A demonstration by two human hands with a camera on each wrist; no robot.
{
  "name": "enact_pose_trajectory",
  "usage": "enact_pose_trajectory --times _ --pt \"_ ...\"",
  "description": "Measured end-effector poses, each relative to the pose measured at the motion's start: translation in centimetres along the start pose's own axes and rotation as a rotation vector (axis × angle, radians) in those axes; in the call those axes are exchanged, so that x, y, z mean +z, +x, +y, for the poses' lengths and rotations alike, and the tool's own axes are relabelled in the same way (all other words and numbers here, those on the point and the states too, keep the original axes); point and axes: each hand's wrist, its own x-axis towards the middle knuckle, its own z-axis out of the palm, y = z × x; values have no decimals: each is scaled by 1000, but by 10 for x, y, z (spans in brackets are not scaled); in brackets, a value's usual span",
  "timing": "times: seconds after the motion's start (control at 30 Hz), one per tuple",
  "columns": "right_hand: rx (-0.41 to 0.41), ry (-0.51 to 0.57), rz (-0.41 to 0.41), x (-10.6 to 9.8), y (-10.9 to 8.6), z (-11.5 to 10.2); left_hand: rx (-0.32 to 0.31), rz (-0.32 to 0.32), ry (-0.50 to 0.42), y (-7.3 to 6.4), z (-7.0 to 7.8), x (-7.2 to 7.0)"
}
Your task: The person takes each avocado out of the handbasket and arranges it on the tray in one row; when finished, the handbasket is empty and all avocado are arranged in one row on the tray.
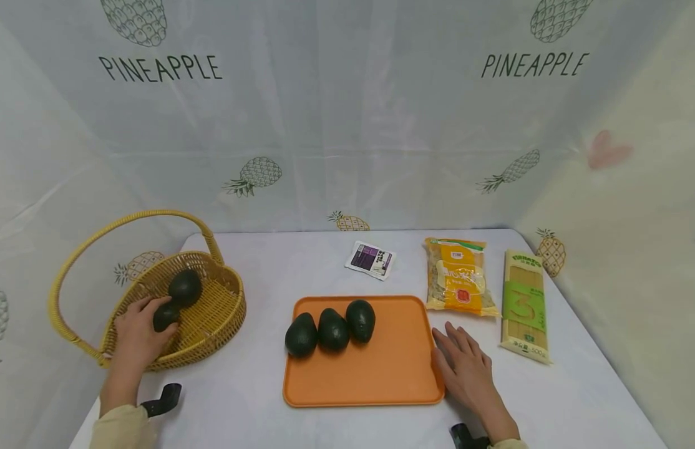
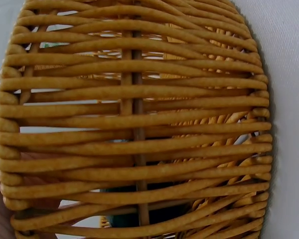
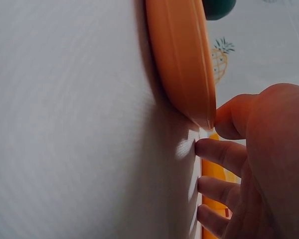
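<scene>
My left hand (image 1: 141,330) reaches over the near rim of a yellow wicker basket (image 1: 213,337), its fingers and thumb around a dark green avocado (image 1: 165,317). A second avocado (image 1: 185,287) lies just beyond it in the basket. In the left wrist view the woven basket wall (image 2: 139,119) hides most of that hand. On an orange tray (image 1: 381,374), three avocados (image 1: 333,330) sit side by side at the upper left. My right hand (image 1: 465,368) rests at the tray's right edge with relaxed fingers; its thumb touches the rim (image 3: 209,99) in the right wrist view.
Behind the right hand lies a yellow food bag (image 1: 461,276), with a green pack of noodles (image 1: 524,305) to its right. A small purple-and-white packet (image 1: 371,260) lies behind the tray. The basket's tall handle (image 1: 128,218) arches leftward. A pineapple-print curtain (image 1: 347,112) hangs behind the table.
</scene>
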Motion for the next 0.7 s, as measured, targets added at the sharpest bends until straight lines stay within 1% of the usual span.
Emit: enact_pose_trajectory --times 0.23,0.33,0.43,0.53,0.63,0.7 --pt "1 -5 -4 0 1 0 -99 -29 11 4 5 -3" --pt "3 -3 -9 0 1 0 -127 -36 12 6 7 -4" --pt "17 1 -11 -2 -1 1 -133 -41 15 10 11 -2" --pt "28 7 -5 -3 -3 1 -122 -28 19 14 12 1" --pt "27 23 2 -2 -3 1 -103 -9 29 14 9 1" --pt "15 33 12 -2 -2 0 -97 -8 29 13 4 0"
